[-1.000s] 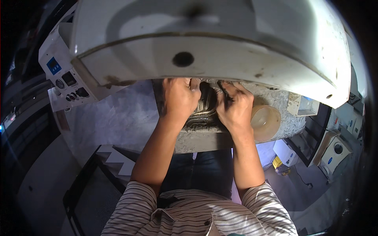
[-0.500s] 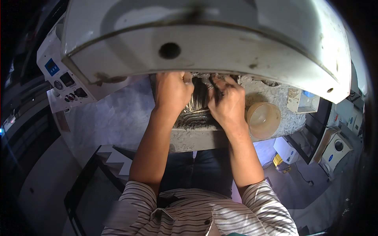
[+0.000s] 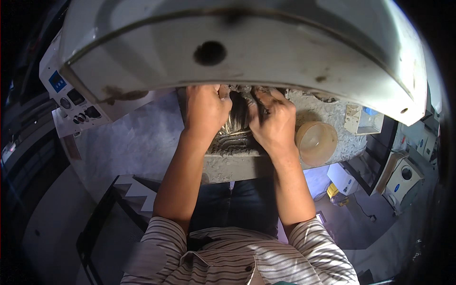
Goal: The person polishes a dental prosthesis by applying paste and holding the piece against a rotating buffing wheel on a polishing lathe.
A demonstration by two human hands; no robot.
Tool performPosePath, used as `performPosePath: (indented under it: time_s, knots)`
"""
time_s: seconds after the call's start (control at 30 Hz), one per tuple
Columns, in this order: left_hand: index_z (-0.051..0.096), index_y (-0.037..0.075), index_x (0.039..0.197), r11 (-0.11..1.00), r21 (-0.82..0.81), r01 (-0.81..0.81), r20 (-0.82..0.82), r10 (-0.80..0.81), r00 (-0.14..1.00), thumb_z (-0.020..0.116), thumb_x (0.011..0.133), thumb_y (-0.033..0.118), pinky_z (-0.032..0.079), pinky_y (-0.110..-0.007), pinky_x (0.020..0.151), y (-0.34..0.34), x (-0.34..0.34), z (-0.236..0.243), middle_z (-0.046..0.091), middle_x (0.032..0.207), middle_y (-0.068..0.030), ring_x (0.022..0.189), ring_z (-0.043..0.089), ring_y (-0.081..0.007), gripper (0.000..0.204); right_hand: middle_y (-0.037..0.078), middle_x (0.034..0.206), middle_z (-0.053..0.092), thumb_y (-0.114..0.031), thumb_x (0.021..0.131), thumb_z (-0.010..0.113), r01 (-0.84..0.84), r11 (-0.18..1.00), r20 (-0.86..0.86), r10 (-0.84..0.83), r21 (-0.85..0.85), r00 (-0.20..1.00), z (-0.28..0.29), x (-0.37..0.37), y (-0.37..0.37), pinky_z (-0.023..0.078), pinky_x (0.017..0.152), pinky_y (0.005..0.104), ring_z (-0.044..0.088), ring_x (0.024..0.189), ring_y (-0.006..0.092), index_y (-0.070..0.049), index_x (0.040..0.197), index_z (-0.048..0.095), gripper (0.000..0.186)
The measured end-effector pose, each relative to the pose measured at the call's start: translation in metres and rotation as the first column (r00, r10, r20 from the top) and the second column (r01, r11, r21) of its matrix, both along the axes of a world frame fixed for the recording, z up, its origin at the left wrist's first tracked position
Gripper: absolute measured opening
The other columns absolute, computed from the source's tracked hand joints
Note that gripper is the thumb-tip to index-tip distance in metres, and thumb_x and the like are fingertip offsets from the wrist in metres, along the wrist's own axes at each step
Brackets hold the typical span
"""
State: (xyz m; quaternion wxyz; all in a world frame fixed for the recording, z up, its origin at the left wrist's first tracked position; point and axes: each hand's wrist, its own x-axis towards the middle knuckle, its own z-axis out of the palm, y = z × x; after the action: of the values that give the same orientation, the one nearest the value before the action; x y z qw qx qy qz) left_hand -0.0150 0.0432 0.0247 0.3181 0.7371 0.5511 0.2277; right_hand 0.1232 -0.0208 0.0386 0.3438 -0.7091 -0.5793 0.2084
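Dark ridged piece, w/ pale streaks near its front, shown btwn. the two hands on a mud-smeared grey ledge, beneath the front lip of a white housing, by which the far end is hidden. L. hand is set at the left side of the piece, fingers curled inward; R. hand is set at the right, fingers bent and dark-smeared. Whether anything is pinched by either hand cannot be told, the fingertips being partly concealed. Step in hand, as judged: two-sided handling of the piece; pressing vs. gripping cannot be distinguished. For the next move, even support from both sides and clearance under the lip would be called for. Tan tub is placed to the right, just beside the R. forearm. Markings: blue display on control panel, far left, figures too small to be read; blue oval label on white device, right, lettering likewise illegible.
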Motion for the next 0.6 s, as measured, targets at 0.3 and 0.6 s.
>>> performPosePath:
  time_s: [0.3,0.6]
  knots:
    - [0.064,-0.002,0.086,0.999,-0.041,0.01,-0.003,-0.01,1.0,0.062,0.069,-0.004,0.048,-0.043,0.068,0.007,0.003,0.009,0.063,0.077,-0.0199,0.074,0.061,-0.0401,0.017,0.024,0.091,0.066,0.003,0.071,0.068,0.022,0.999,-0.027,-0.024,-0.048,0.999,0.005,0.001,-0.004,0.054,0.075,0.0403,0.067,0.083,0.0382,0.009,0.098,0.068,0.028]
    - [0.063,-0.006,0.079,0.977,0.193,-0.094,0.314,0.029,0.949,0.066,0.071,-0.008,0.048,-0.031,0.056,-0.012,0.006,0.0,0.064,0.072,-0.0178,0.057,0.063,-0.0251,0.009,0.019,0.08,0.063,0.015,0.066,0.065,-0.02,0.994,-0.01,0.021,0.107,1.0,0.0,0.009,0.002,0.052,0.065,0.0363,0.065,0.072,0.0339,0.007,0.099,0.068,0.034]
